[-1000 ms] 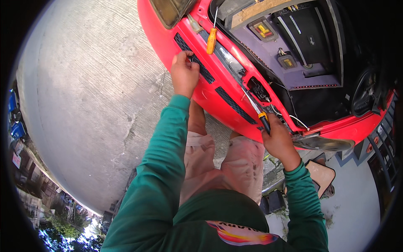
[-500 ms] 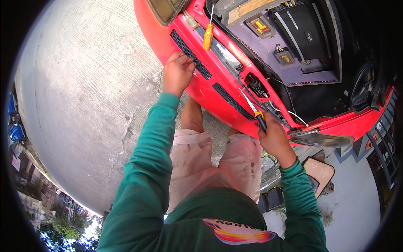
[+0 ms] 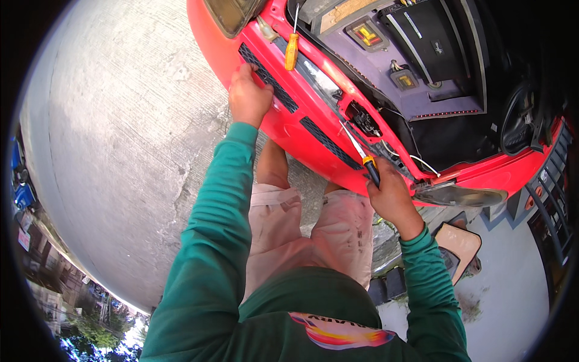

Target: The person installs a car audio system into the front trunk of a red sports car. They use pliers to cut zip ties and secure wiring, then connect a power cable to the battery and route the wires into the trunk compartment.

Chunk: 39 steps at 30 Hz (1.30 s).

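My left hand (image 3: 248, 98) rests on the red car bumper (image 3: 283, 130), fingertips at the edge of the upper black mesh grille (image 3: 274, 81), thumb held apart from the fingers. I see nothing held in it. In my right hand (image 3: 393, 194) is a screwdriver (image 3: 372, 172) with a black and yellow handle. Its bare shaft slants up and left over the bumper, near a second mesh grille (image 3: 329, 143) and a dark latch-like part (image 3: 363, 120). Another screwdriver (image 3: 292, 53), with an amber handle, lies farther up on the car's front edge.
Beyond the red edge lies an open compartment with a purple-grey panel (image 3: 437, 108) and a black finned box (image 3: 428, 39). A white cable (image 3: 422, 161) runs near the right headlight (image 3: 461, 196). Concrete ground (image 3: 132, 120) stretches to the left; a tan mat-like piece (image 3: 461, 244) lies at right.
My left hand has gone from a pinch above the grille to fingers laid at its edge, thumb spread. The right hand still grips the screwdriver; the whole view has shifted slightly.
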### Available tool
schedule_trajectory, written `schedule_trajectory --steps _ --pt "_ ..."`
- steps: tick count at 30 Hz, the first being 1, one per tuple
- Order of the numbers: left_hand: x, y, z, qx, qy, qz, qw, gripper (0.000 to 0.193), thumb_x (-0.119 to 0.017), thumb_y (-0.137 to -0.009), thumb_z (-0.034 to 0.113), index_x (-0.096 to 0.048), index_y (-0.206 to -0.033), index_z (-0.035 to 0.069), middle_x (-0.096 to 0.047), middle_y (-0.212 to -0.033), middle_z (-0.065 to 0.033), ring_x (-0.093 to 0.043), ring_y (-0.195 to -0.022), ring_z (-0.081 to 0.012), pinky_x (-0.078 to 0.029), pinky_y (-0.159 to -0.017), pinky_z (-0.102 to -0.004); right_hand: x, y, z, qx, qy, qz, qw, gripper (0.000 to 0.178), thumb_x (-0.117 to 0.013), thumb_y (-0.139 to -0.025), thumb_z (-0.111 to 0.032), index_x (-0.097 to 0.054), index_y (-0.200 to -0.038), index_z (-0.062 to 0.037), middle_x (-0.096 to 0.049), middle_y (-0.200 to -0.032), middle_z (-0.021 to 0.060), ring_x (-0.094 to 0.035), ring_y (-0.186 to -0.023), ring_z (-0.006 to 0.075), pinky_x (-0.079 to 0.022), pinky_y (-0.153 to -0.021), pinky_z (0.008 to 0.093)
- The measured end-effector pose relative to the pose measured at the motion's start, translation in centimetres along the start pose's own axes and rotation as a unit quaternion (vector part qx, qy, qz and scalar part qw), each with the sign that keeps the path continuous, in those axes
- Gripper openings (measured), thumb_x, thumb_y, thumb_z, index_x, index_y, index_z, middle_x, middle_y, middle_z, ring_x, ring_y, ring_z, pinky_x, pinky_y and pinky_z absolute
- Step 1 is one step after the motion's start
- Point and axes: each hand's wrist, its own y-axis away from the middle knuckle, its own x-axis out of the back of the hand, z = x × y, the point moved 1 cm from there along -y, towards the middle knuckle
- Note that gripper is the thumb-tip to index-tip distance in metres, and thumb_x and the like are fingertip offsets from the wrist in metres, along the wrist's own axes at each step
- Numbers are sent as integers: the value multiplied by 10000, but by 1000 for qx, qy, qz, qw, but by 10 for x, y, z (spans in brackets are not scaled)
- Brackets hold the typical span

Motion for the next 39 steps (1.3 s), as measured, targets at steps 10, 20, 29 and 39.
schedule_trajectory --steps 10,20,29,39 --pt "5 -16 4 68 2 -99 993 263 -856 -769 249 -761 -949 83 -721 -1040 -179 -711 -1030 -348 -575 -936 -452 -8 7 16 -5 -7 9 1000 430 -677 -914 -66 -560 -1315 36 -662 -1203 320 -649 -1142 511 -528 -953 556" --pt "6 -20 33 42 -185 -146 971 338 -811 -800 326 -770 -1036 88 -733 -1116 -220 -709 -1118 -388 -573 -976 -482 -25 10 27 -25 -20 12 999 383 -678 -907 -85 -559 -1250 36 -665 -1169 315 -651 -1109 516 -523 -933 574" --pt "-4 -26 11 68 -145 -82 984 322 -738 -844 278 -783 -1096 83 -756 -1159 -212 -718 -1127 -396 -563 -1014 -475 -48 28 51 5 -61 40 997 351 -657 -903 -75 -553 -1218 40 -665 -1155 312 -650 -1113 508 -526 -927 569" --pt "0 -14 -19 -34 70 -89 993 526 -954 -785 238 -598 -1139 83 -688 -846 -70 -669 -805 -190 -555 -770 -355 -48 38 65 -23 -108 90 990 478 -697 -918 -127 -536 -1334 42 -649 -1246 299 -652 -1168 483 -540 -956 552"
